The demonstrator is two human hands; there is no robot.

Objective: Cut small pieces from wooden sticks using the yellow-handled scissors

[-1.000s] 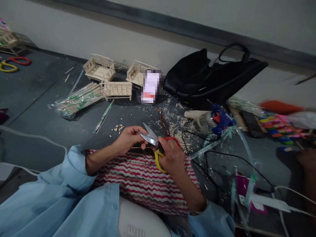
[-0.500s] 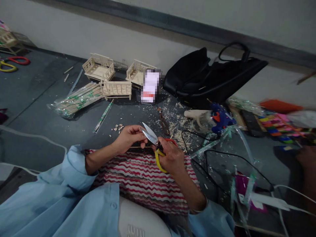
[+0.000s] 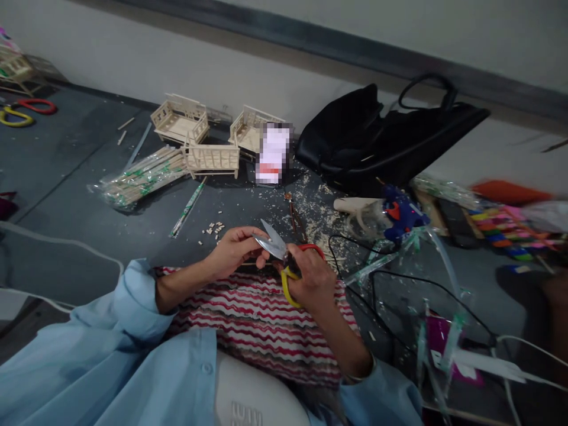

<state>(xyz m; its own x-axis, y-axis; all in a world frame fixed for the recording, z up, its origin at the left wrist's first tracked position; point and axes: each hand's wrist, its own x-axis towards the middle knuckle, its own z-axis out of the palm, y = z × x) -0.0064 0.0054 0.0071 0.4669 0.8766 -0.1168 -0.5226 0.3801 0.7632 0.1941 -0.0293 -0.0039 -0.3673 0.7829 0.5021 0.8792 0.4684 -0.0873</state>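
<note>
Nearest me, my blue sleeves (image 3: 142,302) and a red-and-white striped cloth (image 3: 261,325) spread over my lap. Above its far edge, my right hand (image 3: 313,277) is closed around the scissors (image 3: 275,244), fingers at the red and yellow handles; the blades stand parted, tips pointing toward my left hand (image 3: 242,251). Thumb and fingers of that left hand are drawn together right by the blade tips; whether anything small is pinched there, I cannot tell. Just beyond the left hand, a scatter of short pale cut pieces (image 3: 214,228) on the dark floor (image 3: 102,228). Past the scissors, slim pliers (image 3: 296,214) lie among pale crumbs (image 3: 317,207). Farther left, one narrow wrapped packet (image 3: 189,207), then a clear bag of sticks (image 3: 144,180), its end close to a small slatted piece of stick furniture (image 3: 212,160). Behind that, two more miniature seats (image 3: 180,126), the right one partly hidden by a phone (image 3: 274,152), screen blurred. A black bag (image 3: 377,145) slumps against the pale wall (image 3: 248,71).
</note>
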